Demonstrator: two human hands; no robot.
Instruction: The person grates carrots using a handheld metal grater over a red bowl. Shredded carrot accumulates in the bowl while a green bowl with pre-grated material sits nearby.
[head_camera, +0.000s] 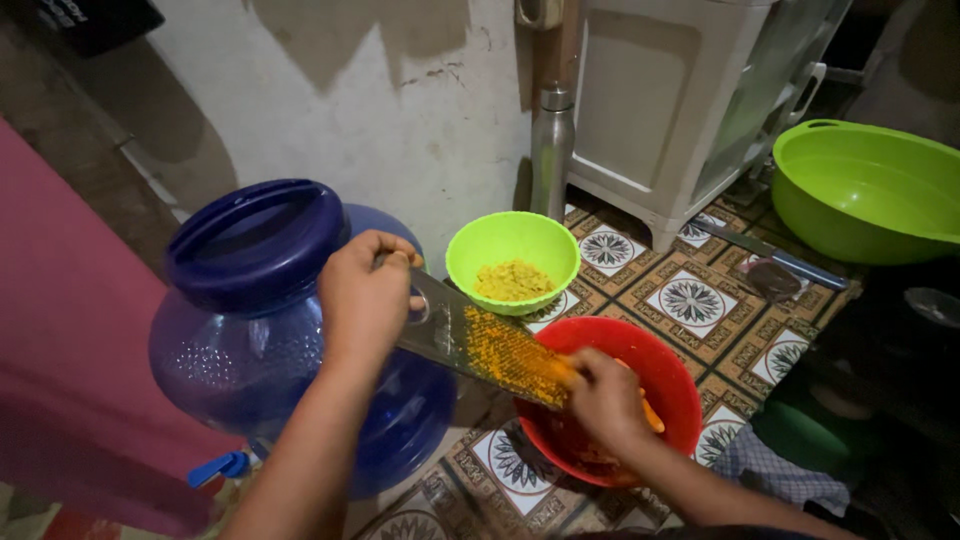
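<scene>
Two hands engaged: left hand, fingers clamped on the flat metal grater, slants it over the red plastic bowl to catch gratings; right hand fingers pinch an orange root piece against it.

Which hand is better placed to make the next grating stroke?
Right, probably: the right hand presses an orange piece against the grater over the red bowl, while the left hand grips the grater's top.

patterned tile floor bears bowls, jug, knife.
</scene>
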